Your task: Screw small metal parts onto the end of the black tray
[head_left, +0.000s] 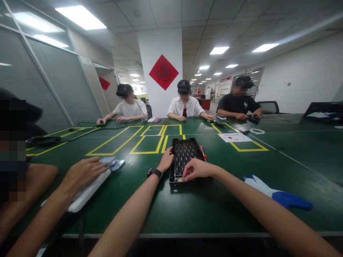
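Beneath our right grip (197, 168), whose hold we couldn't tell, lay the black tray (175, 185), seemingly light and stiff. Farther along, our left grip (166, 160), closure likewise unclear, touched the tray's rim, likely the best handhold.

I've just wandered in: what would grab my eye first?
Probably the red diamond-shaped sign with dark characters on the white pillar, straight ahead. Nearer, on the green table, the wearer's left hand touches a black rectangular tray, the right hand at its near end. A blue-and-white glove lies further right.
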### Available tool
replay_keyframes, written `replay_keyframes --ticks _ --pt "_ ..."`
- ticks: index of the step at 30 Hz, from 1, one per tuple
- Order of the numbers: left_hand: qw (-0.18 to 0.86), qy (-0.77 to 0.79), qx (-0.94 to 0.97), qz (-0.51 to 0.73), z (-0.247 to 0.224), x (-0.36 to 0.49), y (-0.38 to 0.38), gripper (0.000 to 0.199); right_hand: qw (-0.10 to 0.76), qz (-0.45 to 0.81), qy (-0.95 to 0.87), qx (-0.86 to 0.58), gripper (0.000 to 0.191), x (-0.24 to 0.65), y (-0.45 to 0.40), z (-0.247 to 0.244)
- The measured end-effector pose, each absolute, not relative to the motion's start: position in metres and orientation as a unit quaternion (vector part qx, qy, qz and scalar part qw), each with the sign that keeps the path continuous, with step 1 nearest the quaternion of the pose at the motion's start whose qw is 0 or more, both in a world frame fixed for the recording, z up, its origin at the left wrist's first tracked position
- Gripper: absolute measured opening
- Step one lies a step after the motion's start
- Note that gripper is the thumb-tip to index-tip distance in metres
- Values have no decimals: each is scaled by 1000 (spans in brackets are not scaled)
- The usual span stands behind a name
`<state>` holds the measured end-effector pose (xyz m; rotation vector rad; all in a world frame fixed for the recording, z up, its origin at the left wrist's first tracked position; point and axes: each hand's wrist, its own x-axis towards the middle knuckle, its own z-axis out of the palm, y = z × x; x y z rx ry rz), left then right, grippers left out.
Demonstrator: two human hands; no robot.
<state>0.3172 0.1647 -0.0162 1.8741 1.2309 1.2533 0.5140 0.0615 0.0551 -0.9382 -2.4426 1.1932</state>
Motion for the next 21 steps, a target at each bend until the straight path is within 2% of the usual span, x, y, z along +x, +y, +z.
replay_keyframes --ticks 4,6,8,11,12,13,15,17,21 --pt "283 458 701 467 -16 317 166 59 82 401 -863 -296 36 508 64 64" --pt "284 461 698 469 -16 317 166 58 94 377 -876 -285 37 511 68 73" --pt "288 463 694 470 -16 317 166 57 187 324 -877 -301 37 526 77 82" --pt "299 458 693 471 -16 316 166 57 418 168 -791 -415 44 577 95 84" --pt "297 456 694 471 -16 316 167 57 468 111 -742 -467 47 599 99 81" --pt "293 455 696 472 -17 316 167 58 483 63 -704 -517 49 622 102 75" --pt "282 456 699 472 -17 316 167 57 415 17 -687 -596 48 663 101 59" --pt "278 462 699 470 -18 317 167 57 320 34 -692 -646 48 689 93 40" --pt "276 476 694 465 -18 317 166 57 275 65 -666 -691 48 696 76 14"
